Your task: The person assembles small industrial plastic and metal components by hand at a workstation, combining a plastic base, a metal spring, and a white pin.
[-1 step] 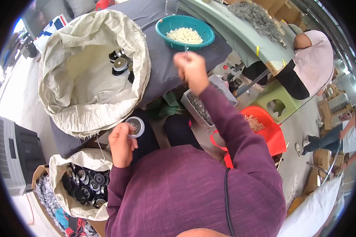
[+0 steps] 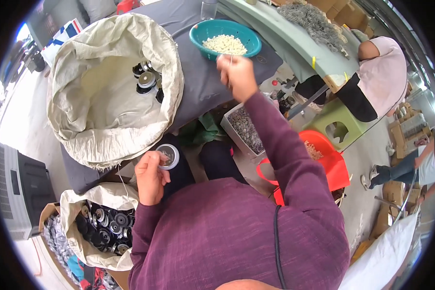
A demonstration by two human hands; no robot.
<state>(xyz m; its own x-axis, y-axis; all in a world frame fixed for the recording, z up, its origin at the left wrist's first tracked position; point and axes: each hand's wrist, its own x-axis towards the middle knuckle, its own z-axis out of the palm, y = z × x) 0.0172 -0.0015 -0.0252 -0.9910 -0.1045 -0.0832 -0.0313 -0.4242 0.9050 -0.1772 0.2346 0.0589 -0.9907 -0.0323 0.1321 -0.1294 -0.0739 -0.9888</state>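
Round grey part point(image 2: 173, 163) at 9 o'clock, gripped by left hand point(image 2: 151, 176); looks unfinished. Right hand point(image 2: 237, 77) at 12, pinched closed, seemingly on a thin piece point(image 2: 232, 58), blurred, by the teal bowl point(image 2: 255, 47). Plenty of white pieces point(image 2: 224, 44) left in it. Few round parts in big sack point(image 2: 65, 77), 10 o'clock; many in small sack point(image 2: 74, 197), 8 o'clock. Which pile's done: can't tell.
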